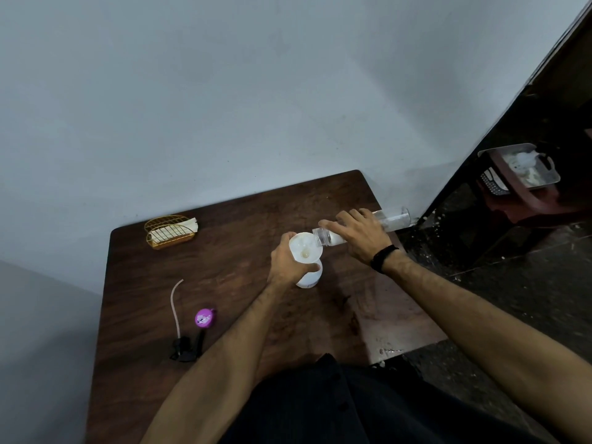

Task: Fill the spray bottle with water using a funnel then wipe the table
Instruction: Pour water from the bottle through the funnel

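Observation:
A white spray bottle (308, 279) stands upright on the brown table (224, 283), with a white funnel (304, 246) sitting in its neck. My left hand (285, 264) is wrapped around the bottle's neck just under the funnel. My right hand (360, 235) grips a clear water bottle (392, 219), tipped nearly level, its mouth over the funnel's rim. The black spray head with its pale tube (184, 344) lies on the table at the left, apart from the bottle.
A purple cap (204, 317) lies near the spray head. A gold wire holder with napkins (169, 232) stands at the table's back left. A wall runs behind the table. To the right are dark floor and a stool carrying a tray (525, 168).

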{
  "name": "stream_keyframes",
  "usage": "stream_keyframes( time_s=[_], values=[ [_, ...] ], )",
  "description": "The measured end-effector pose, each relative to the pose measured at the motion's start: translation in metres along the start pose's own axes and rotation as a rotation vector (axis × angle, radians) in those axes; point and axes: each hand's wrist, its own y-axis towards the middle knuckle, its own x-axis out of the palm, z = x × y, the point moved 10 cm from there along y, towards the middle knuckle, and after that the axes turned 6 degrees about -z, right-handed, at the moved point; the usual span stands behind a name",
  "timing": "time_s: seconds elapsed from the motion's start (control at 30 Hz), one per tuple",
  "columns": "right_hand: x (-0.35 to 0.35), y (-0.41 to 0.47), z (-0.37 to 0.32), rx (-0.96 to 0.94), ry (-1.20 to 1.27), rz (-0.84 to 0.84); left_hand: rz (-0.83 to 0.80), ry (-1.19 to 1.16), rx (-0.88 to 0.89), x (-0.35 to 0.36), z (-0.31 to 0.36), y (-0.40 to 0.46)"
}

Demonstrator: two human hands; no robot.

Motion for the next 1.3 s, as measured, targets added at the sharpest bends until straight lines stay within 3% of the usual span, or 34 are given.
stream_keyframes(
  time_s=[1.3],
  values=[
    [-0.037, 0.007, -0.04, -0.196, -0.156, 0.289, -0.003, 0.01, -0.005, 0.003, -0.003, 0.002]
  ],
)
